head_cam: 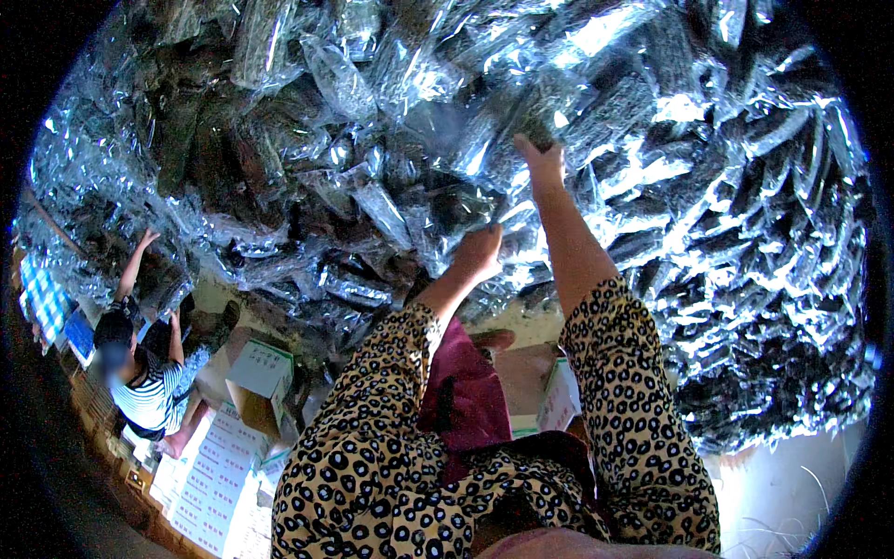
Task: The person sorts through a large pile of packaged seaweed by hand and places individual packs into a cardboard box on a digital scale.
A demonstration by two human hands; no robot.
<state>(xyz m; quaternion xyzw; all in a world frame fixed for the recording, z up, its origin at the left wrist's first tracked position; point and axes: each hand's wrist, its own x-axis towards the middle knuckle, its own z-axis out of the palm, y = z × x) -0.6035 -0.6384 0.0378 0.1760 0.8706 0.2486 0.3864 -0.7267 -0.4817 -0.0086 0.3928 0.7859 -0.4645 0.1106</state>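
A large heap of clear plastic packets with dark contents fills the space before me. My right hand reaches farther into the heap, with thumb and fingers around the end of a dark packet. Closer to me, my left hand is closed at the near end of another shiny packet; its fingertips are partly hidden by glare and film. Both forearms come out of leopard-print sleeves. What exactly the packets contain cannot be made out.
At the left, another person in a striped top reaches into the same heap. An open cardboard box stands beside printed white cartons. Below my arms is another carton. A pale surface lies at lower right.
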